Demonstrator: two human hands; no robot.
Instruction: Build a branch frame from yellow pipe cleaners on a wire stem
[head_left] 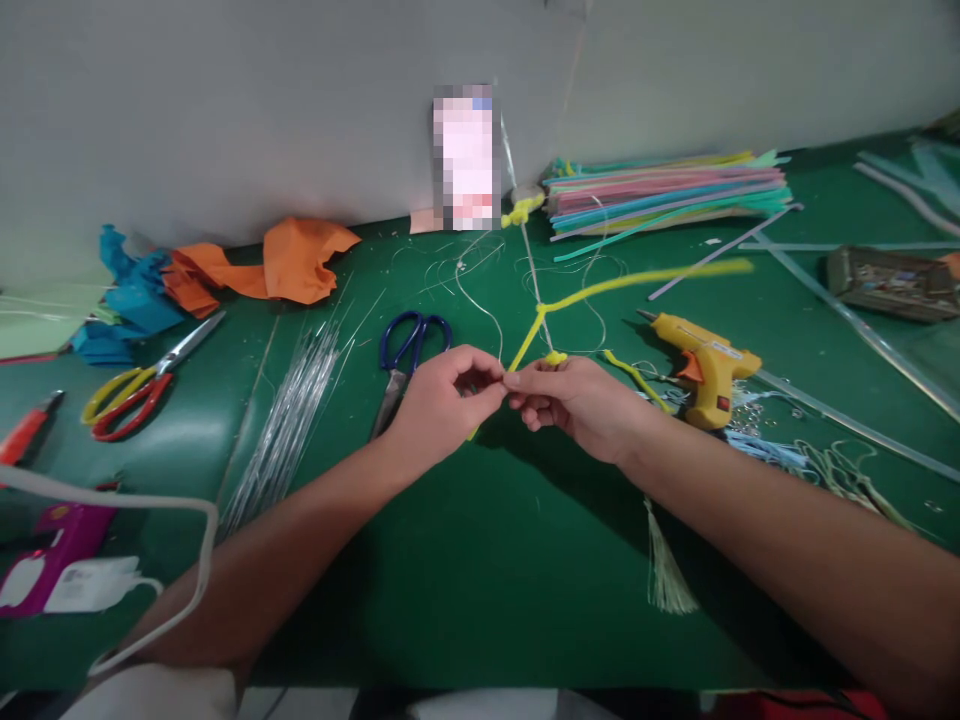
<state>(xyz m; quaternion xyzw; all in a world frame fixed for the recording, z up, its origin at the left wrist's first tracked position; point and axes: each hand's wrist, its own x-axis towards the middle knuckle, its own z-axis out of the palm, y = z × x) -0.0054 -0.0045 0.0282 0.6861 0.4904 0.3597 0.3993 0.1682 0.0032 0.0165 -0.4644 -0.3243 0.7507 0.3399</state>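
1. Fingers (486, 383) of left hand (439, 405) pinch tight on the lower end of the yellow pipe cleaner (600, 290), thumb against forefinger.
2. Right hand (581, 405) meets it fingertip to fingertip, its fingers also closed on the same stem; a small yellow curl sits on top of its knuckles.
3. Yellow pipe cleaner is held above the green table mat (480, 580), mid-frame. It rises from the pinch, bends, then runs long to the right (far tip blurred).
4. Blue scissors (409, 345) lie just behind the left hand, closed.
5. Yellow glue gun (705, 365) lies near the right hand, to its right, nozzle pointing left.
6. Bundle of thin silver wires (289, 420) lies left of the left forearm.
7. Red-and-yellow scissors (142, 385) lie further left, well apart.
8. Orange paper (300, 260) and blue paper (135, 290) are crumpled at the wall.
9. Stack of coloured strips (667, 190) is at the back right.
10. Pale tassel (666, 575) lies on the mat, its top hidden under the right forearm.
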